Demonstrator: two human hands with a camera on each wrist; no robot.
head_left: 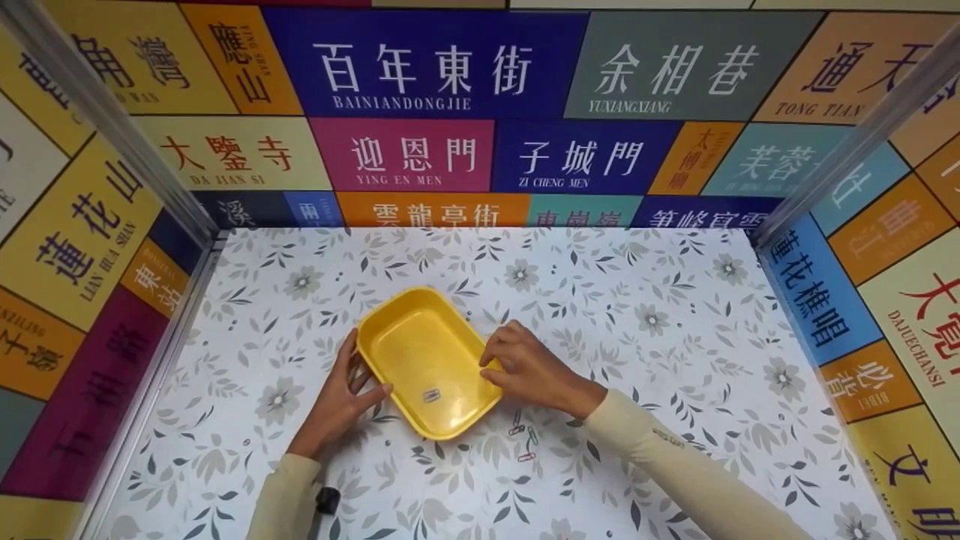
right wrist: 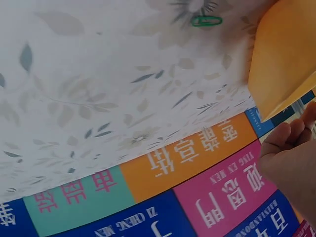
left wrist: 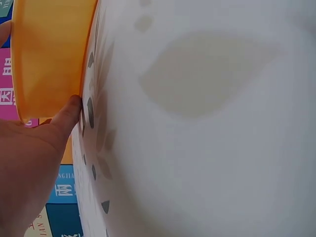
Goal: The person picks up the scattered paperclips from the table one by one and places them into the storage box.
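A shallow yellow plastic tray (head_left: 420, 352) with rounded corners sits at a slant on the patterned tabletop. My left hand (head_left: 339, 401) holds its left corner, thumb and fingers spread around the outer wall. In the left wrist view, the thumb (left wrist: 69, 111) touches the tray's (left wrist: 54, 54) lower edge. At the opposite rim is my right hand (head_left: 529, 366), its fingers bent and bunched together. Whether they pinch something small is hidden. Several coloured paper clips (head_left: 527, 456) lie beside the tray, below the right hand; a green paper clip (right wrist: 206, 20) shows in the right wrist view.
A small greyish rectangular mark or piece (head_left: 431, 395) shows on the tray's floor. The white tabletop (head_left: 652, 277) has grey leaves and flowers. Colourful panels with large characters (head_left: 420, 154) stand behind it and at both sides. A small black object (head_left: 328, 500) is at the left sleeve.
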